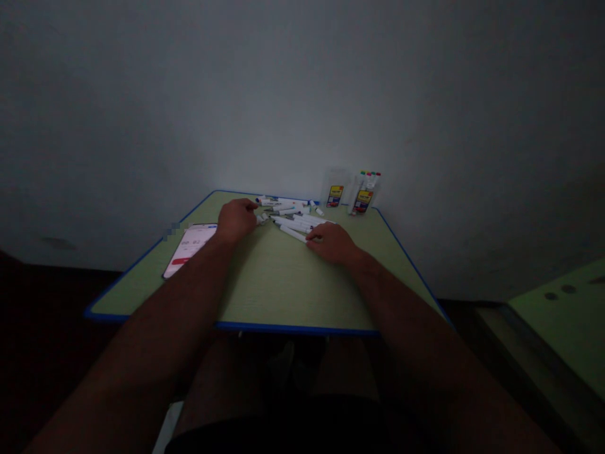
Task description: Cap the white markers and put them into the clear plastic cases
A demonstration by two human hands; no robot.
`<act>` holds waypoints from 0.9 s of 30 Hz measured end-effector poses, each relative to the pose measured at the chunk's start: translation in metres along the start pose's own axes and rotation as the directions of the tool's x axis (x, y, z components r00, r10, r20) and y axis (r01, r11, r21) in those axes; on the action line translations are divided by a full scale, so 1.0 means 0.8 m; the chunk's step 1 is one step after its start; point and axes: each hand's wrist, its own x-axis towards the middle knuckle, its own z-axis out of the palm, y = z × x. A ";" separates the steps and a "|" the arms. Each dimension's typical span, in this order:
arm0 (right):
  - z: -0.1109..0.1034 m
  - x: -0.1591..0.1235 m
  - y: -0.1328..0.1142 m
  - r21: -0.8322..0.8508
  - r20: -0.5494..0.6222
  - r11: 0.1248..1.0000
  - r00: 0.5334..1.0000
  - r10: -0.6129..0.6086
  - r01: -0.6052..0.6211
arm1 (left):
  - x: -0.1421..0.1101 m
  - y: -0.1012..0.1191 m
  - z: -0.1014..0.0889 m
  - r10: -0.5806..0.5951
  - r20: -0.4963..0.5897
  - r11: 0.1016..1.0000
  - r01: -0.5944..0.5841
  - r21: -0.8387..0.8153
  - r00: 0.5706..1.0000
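Note:
My right hand (332, 243) is closed in a pinch on the rear end of a white marker (293, 232), which lies slanted on the table with its dark tip pointing to the upper left. Several more white markers (302, 222) are heaped just behind it. My left hand (237, 217) rests at the left of the heap, its fingers curled together; what they hold, if anything, is hidden. Small white marker caps (261, 218) lie right beside its fingertips. Another loose cap (320, 212) is at the back right of the heap.
A phone (191, 249) with a lit screen lies partly behind my left forearm. At the back right stand a clear case (334, 192) and a second case (363, 194) with colour-topped markers. The small green table (283, 290) has a blue edge and stands against a wall.

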 end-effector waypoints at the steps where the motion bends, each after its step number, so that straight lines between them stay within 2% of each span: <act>1: 0.000 0.000 0.001 0.000 -0.006 1.000 1.000 0.000 0.000 | 0.000 0.000 0.000 -0.001 0.003 1.000 0.001 0.000 1.000; 5: 0.001 0.001 0.004 -0.002 -0.008 1.000 1.000 0.010 -0.010 | -0.001 0.001 -0.001 0.003 0.009 1.000 -0.003 -0.006 1.000; 12: 0.000 -0.001 0.000 -0.016 0.058 0.999 0.998 0.032 -0.031 | -0.003 0.004 -0.001 0.004 0.035 1.000 -0.004 -0.009 0.999; 17: -0.004 -0.001 -0.001 -0.025 0.032 0.999 0.998 0.045 -0.045 | -0.003 0.005 0.002 -0.003 0.058 1.000 0.003 -0.003 0.998; 22: -0.002 -0.001 0.000 -0.015 0.015 0.998 0.998 0.059 -0.059 | -0.006 0.006 0.005 0.041 0.085 0.999 -0.041 -0.006 0.995; 27: 0.000 -0.001 0.000 0.019 0.034 0.998 0.998 0.056 -0.057 | -0.009 0.008 0.004 0.045 0.090 0.999 -0.044 -0.011 0.995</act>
